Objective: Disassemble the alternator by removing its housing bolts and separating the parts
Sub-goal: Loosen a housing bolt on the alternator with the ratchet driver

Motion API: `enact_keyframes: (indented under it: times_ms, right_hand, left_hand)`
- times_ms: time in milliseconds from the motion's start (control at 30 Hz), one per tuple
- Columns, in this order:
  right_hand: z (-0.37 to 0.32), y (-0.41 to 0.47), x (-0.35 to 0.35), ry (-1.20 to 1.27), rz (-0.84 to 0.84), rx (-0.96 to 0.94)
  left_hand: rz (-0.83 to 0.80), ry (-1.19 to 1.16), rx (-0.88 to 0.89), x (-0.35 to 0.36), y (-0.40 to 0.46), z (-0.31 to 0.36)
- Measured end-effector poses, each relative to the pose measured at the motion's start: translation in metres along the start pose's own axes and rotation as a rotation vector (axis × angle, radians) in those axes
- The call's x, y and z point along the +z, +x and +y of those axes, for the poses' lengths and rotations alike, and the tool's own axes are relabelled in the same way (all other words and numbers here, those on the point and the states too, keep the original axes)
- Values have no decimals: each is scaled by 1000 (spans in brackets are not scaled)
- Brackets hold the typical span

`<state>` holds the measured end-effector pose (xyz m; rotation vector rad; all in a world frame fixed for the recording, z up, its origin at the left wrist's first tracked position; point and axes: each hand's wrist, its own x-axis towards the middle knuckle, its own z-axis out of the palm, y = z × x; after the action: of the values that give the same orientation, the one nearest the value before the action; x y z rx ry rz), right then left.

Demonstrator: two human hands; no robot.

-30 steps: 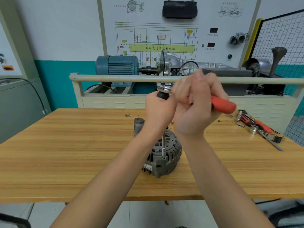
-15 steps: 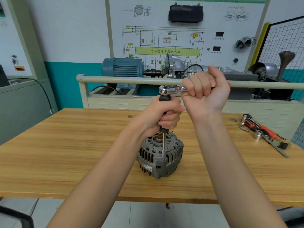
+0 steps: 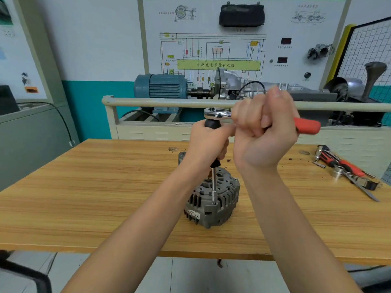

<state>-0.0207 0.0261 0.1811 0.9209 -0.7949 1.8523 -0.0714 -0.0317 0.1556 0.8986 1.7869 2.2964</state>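
Note:
A grey alternator (image 3: 213,199) stands on the wooden table (image 3: 84,187), near its front edge. A long steel extension bar (image 3: 214,185) runs straight up from a bolt on the housing's front rim. My left hand (image 3: 208,142) grips the bar's black upper sleeve. On top sits a chrome ratchet head (image 3: 215,114) with a red handle (image 3: 306,125) pointing right. My right hand (image 3: 264,132) is curled round that handle close to the head. The bolt itself is hidden under the socket.
Loose tools (image 3: 347,170), red-handled drivers, a socket and a blade, lie at the table's right end. A small grey cylinder (image 3: 181,157) stands just behind the alternator. Beyond the table are a rail (image 3: 148,101), a blue motor (image 3: 160,86) and a wiring panel.
My right hand has swung the ratchet handle: it pointed right, went back away from me, and now points right again with its red end showing. The left hand stays on the bar.

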Motion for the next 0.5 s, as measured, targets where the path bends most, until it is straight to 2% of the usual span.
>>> enact_keyframes:
  times_ms: [67,167,267,400,500]
  right_hand:
    - [-7,10,-10,148,83,176]
    - [-10,25,-27,451,271,450]
    - [-7,34,-37,641,360,578]
    - [-5,33,-34,632,351,574]
    - [-11,25,-25,492,318,455]
  left_hand:
    - [-104,-21,12,-6,1,1]
    - [-351,-52,12,-12,1,7]
    - [-479,-115,-35,-10,1,9]
    - [-433,-106,-68,-7,2,8]
    - [-245,-52,-51,-2,1,7]
